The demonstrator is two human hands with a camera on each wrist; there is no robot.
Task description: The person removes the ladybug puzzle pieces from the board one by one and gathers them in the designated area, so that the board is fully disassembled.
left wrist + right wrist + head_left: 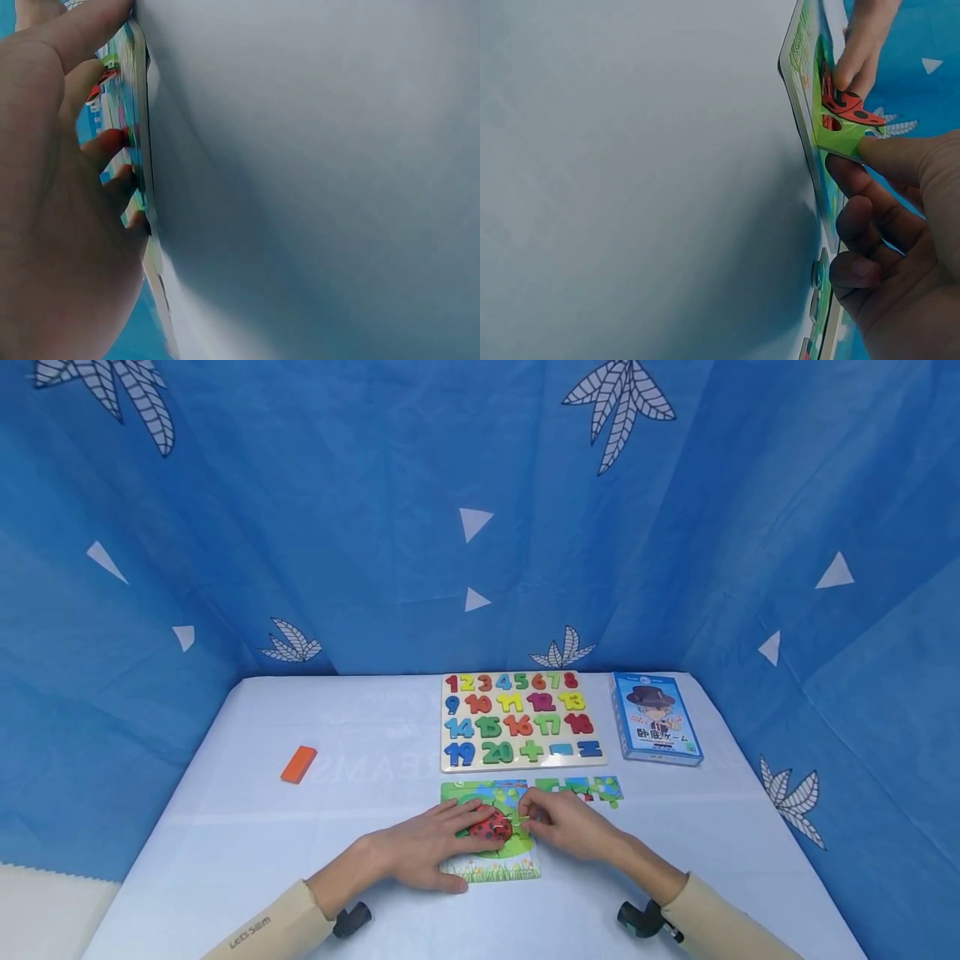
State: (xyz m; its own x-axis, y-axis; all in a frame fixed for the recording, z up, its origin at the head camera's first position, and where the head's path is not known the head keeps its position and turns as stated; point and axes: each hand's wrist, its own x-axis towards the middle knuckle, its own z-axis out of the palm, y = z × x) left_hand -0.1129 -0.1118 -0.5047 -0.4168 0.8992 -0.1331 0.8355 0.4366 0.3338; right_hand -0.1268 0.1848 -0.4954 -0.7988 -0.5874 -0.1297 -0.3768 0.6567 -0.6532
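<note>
A ladybug puzzle board lies on the white table. My left hand rests on its left part with fingers spread; in the left wrist view the same hand has its fingertips on the board. At the board's right edge, my right hand pinches a puzzle piece. The right wrist view shows that hand with thumb and forefinger on the green and red piece, tilted up from the board. Whether the piece touches its neighbours I cannot tell.
Several loose puzzle pieces lie right of the board's top. Behind it is a wooden number board, with a blue game box to its right. An orange block lies on the left. Blue cloth hangs around the table.
</note>
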